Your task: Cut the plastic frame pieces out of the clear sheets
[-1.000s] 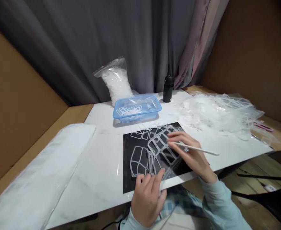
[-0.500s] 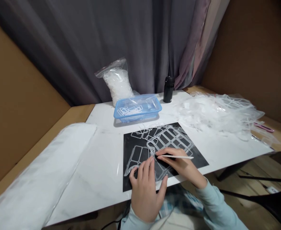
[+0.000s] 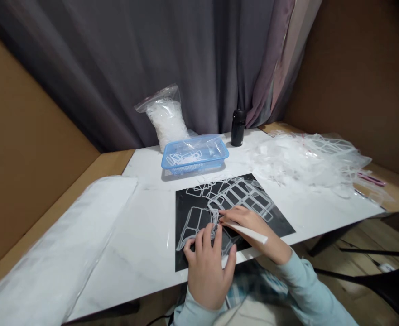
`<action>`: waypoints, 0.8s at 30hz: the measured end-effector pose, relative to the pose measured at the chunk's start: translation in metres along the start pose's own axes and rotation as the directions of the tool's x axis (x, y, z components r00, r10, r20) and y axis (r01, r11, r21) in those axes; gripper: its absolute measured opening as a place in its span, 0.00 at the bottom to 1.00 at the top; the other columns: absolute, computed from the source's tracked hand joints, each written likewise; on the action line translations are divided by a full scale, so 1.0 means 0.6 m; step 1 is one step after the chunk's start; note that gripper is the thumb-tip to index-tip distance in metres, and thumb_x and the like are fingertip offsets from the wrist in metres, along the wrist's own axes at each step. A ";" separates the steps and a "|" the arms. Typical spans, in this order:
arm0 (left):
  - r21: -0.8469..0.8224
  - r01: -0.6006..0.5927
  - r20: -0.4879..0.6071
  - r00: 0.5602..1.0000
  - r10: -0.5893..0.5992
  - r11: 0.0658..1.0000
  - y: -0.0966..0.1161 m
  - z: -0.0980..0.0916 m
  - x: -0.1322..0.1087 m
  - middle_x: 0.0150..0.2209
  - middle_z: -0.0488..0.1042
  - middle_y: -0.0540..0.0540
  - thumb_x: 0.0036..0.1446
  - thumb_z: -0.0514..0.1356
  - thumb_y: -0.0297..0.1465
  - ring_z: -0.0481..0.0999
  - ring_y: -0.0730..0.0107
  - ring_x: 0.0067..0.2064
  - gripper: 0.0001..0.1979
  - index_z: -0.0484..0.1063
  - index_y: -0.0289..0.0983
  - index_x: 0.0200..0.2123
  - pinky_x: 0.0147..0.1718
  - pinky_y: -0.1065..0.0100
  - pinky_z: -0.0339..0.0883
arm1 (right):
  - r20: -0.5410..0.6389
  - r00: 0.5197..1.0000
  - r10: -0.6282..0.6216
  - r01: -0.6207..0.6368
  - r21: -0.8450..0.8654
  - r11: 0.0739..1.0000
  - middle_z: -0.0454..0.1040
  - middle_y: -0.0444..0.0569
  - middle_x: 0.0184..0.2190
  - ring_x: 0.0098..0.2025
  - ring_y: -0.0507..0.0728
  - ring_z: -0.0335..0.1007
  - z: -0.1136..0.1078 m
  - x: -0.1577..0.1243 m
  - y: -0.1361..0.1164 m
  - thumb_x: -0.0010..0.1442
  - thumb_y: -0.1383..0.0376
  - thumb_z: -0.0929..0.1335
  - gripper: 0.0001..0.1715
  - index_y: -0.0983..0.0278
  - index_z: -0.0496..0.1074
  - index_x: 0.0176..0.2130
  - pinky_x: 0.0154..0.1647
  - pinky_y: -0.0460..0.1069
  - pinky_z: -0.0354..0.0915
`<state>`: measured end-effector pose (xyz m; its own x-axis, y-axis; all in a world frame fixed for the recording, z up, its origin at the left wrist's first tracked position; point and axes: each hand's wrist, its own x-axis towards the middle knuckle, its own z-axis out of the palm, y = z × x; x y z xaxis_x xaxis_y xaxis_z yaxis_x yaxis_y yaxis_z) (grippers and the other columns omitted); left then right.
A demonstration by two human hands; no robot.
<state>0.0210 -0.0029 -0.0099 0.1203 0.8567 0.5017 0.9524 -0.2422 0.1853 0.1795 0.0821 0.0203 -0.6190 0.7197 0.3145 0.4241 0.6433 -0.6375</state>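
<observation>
My left hand lies with its fingers spread on clear film with whitish frame outlines, at the near part of a black mat. My right hand is closed on a slim white tool, flat and wider at its back end; its exact kind is unclear. The tool's tip is hidden by the fingers, close to the left fingertips. More frame outlines in rows lie on the mat beyond both hands.
A blue basket holds white frames; behind it stands a filled zip bag. A black bottle is at the back. Clear plastic pieces are heaped right, near a pink-handled item. A white padded bundle lies left.
My right hand has tilted the white tool, so its back end points lower and shows its broad face. My left hand has barely shifted on the film.
</observation>
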 end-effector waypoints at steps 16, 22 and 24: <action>-0.123 0.015 -0.042 0.999 -0.021 0.992 -0.002 0.005 0.000 0.55 0.75 0.45 0.67 0.52 0.36 0.71 0.57 0.53 0.18 0.70 0.39 0.57 0.50 0.52 0.51 | -0.311 0.941 -0.136 0.064 -0.233 0.970 0.76 0.55 0.43 0.45 0.62 0.69 -0.108 0.108 0.082 0.71 0.63 0.60 0.12 0.62 0.72 0.42 0.46 0.56 0.65; -0.106 0.000 -0.025 1.000 -0.002 0.994 -0.005 0.006 -0.010 0.56 0.74 0.41 0.67 0.50 0.33 0.70 0.55 0.53 0.19 0.69 0.38 0.58 0.49 0.51 0.56 | -0.456 0.890 0.009 -0.017 -0.013 1.000 0.75 0.55 0.42 0.45 0.62 0.68 -0.136 0.160 0.116 0.68 0.54 0.63 0.16 0.63 0.72 0.40 0.50 0.57 0.63; -0.136 0.003 0.024 1.000 0.000 0.991 -0.013 -0.001 -0.009 0.55 0.74 0.41 0.66 0.52 0.33 0.71 0.54 0.54 0.19 0.69 0.39 0.58 0.49 0.51 0.60 | -0.386 0.921 0.060 -0.018 0.110 0.994 0.75 0.53 0.37 0.40 0.60 0.70 -0.133 0.165 0.121 0.65 0.50 0.66 0.19 0.64 0.73 0.38 0.43 0.54 0.65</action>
<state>0.0127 -0.0062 -0.0137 0.1269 0.8673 0.4813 0.9060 -0.2989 0.2998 0.2020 0.2211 0.0613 -0.2896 0.8017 0.5229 0.3596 0.5974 -0.7168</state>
